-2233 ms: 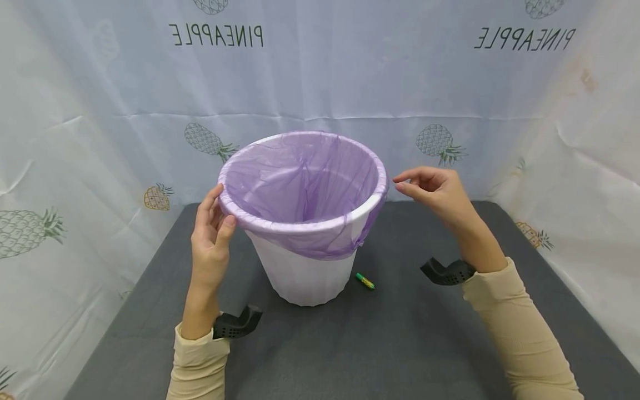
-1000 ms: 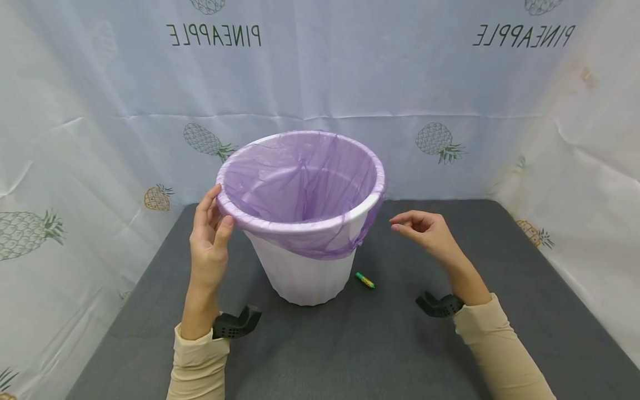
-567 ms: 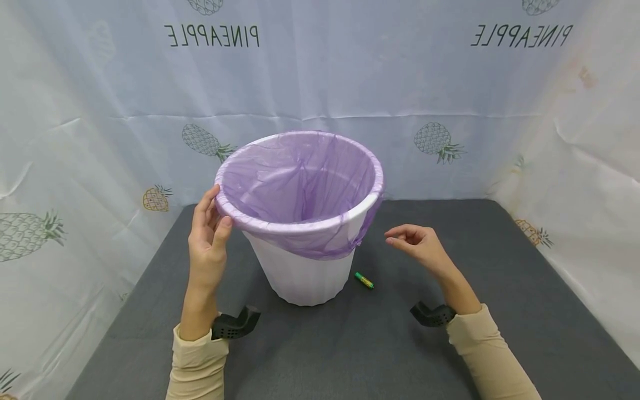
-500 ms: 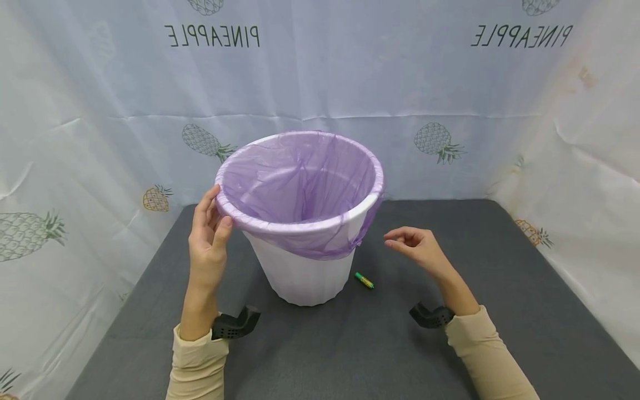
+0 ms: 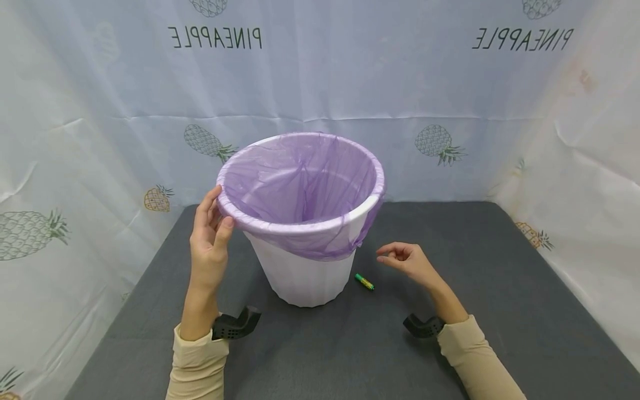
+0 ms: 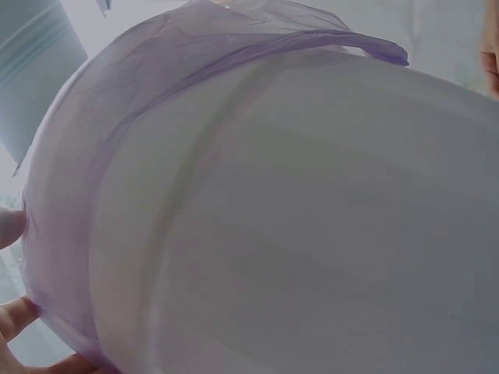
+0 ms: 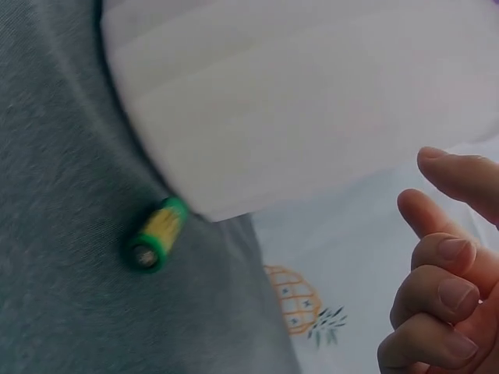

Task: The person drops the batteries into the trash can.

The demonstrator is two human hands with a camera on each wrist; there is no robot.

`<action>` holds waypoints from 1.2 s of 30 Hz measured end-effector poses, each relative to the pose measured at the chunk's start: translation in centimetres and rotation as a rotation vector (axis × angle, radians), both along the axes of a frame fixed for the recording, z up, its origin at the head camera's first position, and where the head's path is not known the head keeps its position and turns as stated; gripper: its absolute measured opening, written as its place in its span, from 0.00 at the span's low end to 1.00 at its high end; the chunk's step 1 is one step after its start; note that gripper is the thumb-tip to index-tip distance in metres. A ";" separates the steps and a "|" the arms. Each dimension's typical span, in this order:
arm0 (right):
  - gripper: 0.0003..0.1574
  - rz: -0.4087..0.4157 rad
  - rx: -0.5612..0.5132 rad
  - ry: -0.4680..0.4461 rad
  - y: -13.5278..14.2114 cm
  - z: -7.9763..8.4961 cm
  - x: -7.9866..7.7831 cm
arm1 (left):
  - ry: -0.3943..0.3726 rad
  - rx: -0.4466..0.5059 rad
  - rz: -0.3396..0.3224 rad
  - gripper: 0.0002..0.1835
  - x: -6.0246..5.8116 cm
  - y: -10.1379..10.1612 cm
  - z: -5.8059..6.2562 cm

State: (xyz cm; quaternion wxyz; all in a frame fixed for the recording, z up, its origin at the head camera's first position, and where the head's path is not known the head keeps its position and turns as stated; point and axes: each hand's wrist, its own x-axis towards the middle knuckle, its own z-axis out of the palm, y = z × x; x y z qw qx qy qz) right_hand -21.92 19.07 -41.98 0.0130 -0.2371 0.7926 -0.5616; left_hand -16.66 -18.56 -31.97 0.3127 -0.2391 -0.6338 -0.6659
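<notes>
A white trash bin (image 5: pixel 305 278) stands on the dark tabletop. Its purple bag (image 5: pixel 320 191) lines the inside and folds over the rim, hanging lower on the right. My left hand (image 5: pixel 209 250) holds the rim at its left side between thumb and fingers; the left wrist view shows fingertips on the bag-covered edge (image 6: pixel 58 257). By the bin's base, to the right, lies a small green and yellow battery (image 5: pixel 364 281), larger in the right wrist view (image 7: pixel 158 235). Above and right of it hovers my right hand (image 5: pixel 409 264), holding nothing, with thumb and index finger apart.
Dark cloth covers the table (image 5: pixel 320 355). A pineapple-print curtain (image 5: pixel 350 72) closes off the back and both sides. Black wrist cameras are worn on the left wrist (image 5: pixel 237 323) and right wrist (image 5: pixel 424 326).
My right hand has come down from beside the bin's rim and shifted left, closer to the battery. The left hand, bin and battery stay in place.
</notes>
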 end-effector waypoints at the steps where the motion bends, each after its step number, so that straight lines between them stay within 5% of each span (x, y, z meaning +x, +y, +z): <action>1: 0.16 0.002 0.001 -0.008 0.0 -0.3 -0.1 | 0.001 0.000 0.000 0.27 0.0 0.0 0.0; 18: 0.17 0.054 0.078 -0.098 0.2 -3.5 -0.9 | 0.008 -0.013 0.007 0.27 -0.1 -0.1 0.0; 36: 0.18 0.074 0.216 -0.170 -0.8 -4.8 -1.0 | 0.004 -0.010 0.008 0.27 -0.2 -0.1 -0.1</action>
